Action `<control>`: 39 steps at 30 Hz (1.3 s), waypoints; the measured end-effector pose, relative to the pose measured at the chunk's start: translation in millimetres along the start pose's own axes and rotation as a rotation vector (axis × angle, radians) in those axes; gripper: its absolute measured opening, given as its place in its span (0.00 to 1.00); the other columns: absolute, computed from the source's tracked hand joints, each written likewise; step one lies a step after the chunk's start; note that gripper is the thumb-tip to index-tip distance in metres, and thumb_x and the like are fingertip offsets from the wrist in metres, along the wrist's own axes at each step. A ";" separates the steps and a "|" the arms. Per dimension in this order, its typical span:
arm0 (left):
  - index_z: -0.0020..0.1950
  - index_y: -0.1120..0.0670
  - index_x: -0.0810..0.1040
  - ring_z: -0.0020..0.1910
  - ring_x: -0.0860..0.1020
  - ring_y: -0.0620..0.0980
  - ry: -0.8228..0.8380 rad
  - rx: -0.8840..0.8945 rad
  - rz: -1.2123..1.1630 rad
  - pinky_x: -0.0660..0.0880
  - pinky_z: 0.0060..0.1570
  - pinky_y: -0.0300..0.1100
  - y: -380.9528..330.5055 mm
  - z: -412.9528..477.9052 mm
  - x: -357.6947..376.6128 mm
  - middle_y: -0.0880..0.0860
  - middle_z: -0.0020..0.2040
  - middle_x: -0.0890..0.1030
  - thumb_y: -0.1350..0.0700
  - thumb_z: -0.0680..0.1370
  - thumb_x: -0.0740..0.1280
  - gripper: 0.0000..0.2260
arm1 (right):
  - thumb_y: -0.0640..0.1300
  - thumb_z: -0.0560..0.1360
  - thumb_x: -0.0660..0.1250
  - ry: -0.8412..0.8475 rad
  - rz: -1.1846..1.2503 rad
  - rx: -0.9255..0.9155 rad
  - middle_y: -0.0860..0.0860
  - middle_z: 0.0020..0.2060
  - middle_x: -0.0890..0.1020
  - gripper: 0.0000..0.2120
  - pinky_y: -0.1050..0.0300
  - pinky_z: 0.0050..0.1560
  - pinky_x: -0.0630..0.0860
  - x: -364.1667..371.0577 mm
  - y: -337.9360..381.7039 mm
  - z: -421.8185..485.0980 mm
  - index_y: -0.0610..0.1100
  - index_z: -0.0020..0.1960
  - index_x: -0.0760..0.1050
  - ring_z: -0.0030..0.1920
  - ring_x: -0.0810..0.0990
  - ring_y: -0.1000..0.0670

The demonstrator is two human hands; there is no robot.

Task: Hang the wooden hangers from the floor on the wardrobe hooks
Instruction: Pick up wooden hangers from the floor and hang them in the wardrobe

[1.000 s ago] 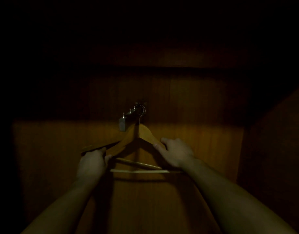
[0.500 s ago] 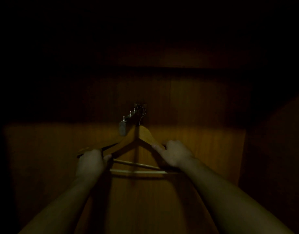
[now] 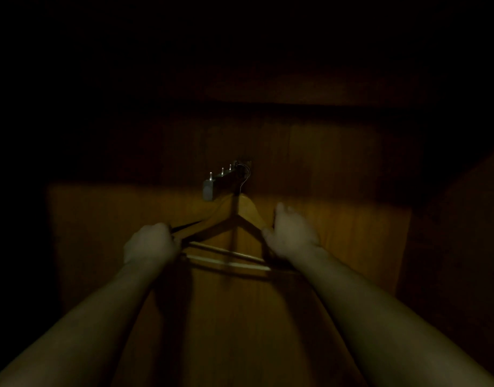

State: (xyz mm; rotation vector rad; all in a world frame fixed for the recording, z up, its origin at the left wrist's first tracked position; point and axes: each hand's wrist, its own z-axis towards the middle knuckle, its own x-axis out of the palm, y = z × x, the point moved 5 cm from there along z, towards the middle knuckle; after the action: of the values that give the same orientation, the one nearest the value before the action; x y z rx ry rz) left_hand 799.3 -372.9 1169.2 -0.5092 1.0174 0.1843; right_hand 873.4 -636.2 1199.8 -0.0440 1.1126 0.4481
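A wooden hanger (image 3: 247, 216) hangs by its wire hook on the rearmost peg of a metal hook rail (image 3: 220, 181) that sticks out from the wardrobe's back panel. My left hand (image 3: 149, 244) grips the hanger's left end in a fist. At the hanger's right arm, my right hand (image 3: 292, 236) has its fingers lifted and spread, and only the thumb is near the wood. Two pale crossbars (image 3: 226, 261) show between my hands. In the dim light I cannot tell whether they belong to one hanger or two.
Three free pegs stand along the front of the rail. The wooden back panel (image 3: 338, 233) is lit only in a band around the hanger. A side wall (image 3: 463, 233) rises on the right. Everything above and to the left is dark.
My right hand has let go of the hanger's right arm and opened, its fingers rising. My left hand keeps its grip. The hanger stays on the peg.
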 end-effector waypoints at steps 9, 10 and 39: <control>0.60 0.50 0.77 0.48 0.80 0.53 -0.014 -0.055 0.087 0.80 0.47 0.47 18.2 -66.2 -31.3 0.51 0.48 0.80 0.43 0.77 0.63 0.16 | 0.51 0.78 0.63 0.211 -0.132 -0.343 0.49 0.44 0.78 0.08 0.49 0.48 0.79 12.2 98.3 -35.5 0.47 0.52 0.75 0.48 0.81 0.45; 0.62 0.50 0.76 0.51 0.79 0.53 -0.014 -0.066 0.119 0.80 0.49 0.47 25.7 -75.4 -36.0 0.52 0.52 0.81 0.43 0.77 0.63 0.17 | 0.51 0.78 0.63 0.239 -0.119 -0.358 0.49 0.46 0.79 0.09 0.48 0.51 0.80 15.9 112.4 -41.1 0.47 0.53 0.75 0.48 0.81 0.45; 0.65 0.51 0.74 0.55 0.79 0.54 -0.078 -0.509 0.368 0.78 0.53 0.51 337.5 -400.1 -272.7 0.53 0.56 0.81 0.43 0.78 0.64 0.20 | 0.52 0.77 0.66 0.383 0.225 -0.841 0.49 0.48 0.81 0.12 0.46 0.52 0.81 -22.3 462.8 -379.3 0.49 0.58 0.76 0.48 0.81 0.47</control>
State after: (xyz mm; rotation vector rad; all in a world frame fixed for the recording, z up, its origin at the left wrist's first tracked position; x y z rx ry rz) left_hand 223.4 -251.4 1124.0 -0.7641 0.9802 0.7985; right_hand 369.8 -318.9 1134.6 -0.7742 1.2355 1.1212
